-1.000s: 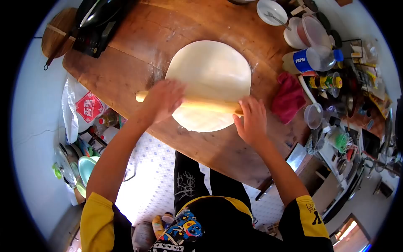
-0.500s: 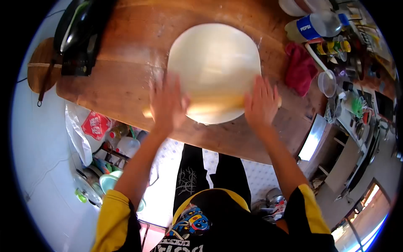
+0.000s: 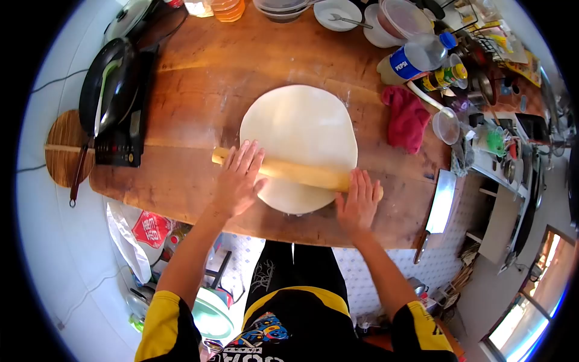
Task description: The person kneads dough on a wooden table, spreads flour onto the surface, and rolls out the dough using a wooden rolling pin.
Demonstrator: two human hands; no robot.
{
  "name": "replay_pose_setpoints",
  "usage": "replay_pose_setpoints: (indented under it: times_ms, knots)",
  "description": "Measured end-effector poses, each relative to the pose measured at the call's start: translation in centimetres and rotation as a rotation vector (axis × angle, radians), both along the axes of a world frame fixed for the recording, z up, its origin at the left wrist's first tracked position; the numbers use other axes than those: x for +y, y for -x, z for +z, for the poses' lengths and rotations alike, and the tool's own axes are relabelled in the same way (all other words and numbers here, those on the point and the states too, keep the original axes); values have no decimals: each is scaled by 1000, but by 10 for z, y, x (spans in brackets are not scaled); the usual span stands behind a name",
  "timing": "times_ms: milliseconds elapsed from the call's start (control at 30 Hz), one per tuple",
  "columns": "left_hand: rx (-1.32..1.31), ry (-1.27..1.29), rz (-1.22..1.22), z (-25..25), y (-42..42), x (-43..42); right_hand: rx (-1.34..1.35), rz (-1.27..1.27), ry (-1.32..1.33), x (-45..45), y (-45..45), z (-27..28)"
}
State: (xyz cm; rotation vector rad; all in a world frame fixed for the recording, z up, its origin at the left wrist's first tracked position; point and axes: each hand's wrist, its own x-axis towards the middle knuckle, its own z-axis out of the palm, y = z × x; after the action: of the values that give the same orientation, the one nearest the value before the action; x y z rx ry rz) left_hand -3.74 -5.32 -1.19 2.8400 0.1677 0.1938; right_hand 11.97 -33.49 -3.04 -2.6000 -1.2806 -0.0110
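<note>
A wide, roughly round sheet of pale dough [image 3: 298, 123] lies flat on the wooden table. Across its nearer half rests a light wooden rolling pin [image 3: 304, 174], tilted slightly down to the right. My left hand [image 3: 239, 182] lies on the pin's left part, fingers stretched forward, thumb over the dough's left edge. At the other end, my right hand [image 3: 360, 200] sits on the pin with its fingers extended and flat. Both hands press from above rather than wrap round it. The pin's tips stick out past each hand.
To the left, a black frying pan [image 3: 108, 84] stands on an induction cooker [image 3: 120, 148]. A dark red cloth [image 3: 405, 119], a Pepsi bottle [image 3: 416, 59] and a cleaver [image 3: 440, 202] lie to the right. Bowls [image 3: 338, 13] line the back; the table's front edge [image 3: 289, 240] is near my body.
The view has tilted up, showing more of the table's back. The rolling pin and both hands have moved a little away from me over the dough; their motion blur is gone.
</note>
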Motion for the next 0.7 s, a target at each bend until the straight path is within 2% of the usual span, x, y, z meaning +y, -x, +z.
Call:
replay_pose_setpoints:
  times_ms: [33,67,100,167,200,267,300,367,433,467,500,567,600,667,700]
  knots:
    - [-14,-65,62,-4,-9,2,-21,-100,-16,19,0,2]
    - [25,-3,72,-14,-24,15,-39,-196,-29,34,-7,5]
    - [41,-4,69,-14,-54,32,-23,-199,-27,54,-35,5]
    - [6,-186,125,-7,-119,61,-77,-326,-68,95,-100,-4]
    - [40,-159,103,-15,-114,55,-49,-344,-32,87,-90,-7]
    - [56,-76,267,-9,-93,40,-109,-293,32,83,-78,1]
    - [-41,26,298,-28,-58,27,-110,-298,33,80,-70,-1]
    - [-43,21,311,-30,-55,25,-28,-302,70,61,-39,-6]
    - [-30,-13,307,-25,-129,66,-17,-268,36,107,-109,7]
    - [-7,-68,320,-22,-148,77,25,-313,-75,126,-139,4]
    - [20,-58,320,-19,-136,70,81,-363,-176,130,-144,6]
    - [60,-74,281,-14,-133,66,28,-253,-125,111,-115,3]
    - [90,-35,234,-12,-102,53,-19,-206,-88,90,-82,6]
    - [141,70,197,-3,-46,30,104,-27,92,48,-29,18]
    - [191,30,165,-6,-22,21,53,33,73,27,-11,4]
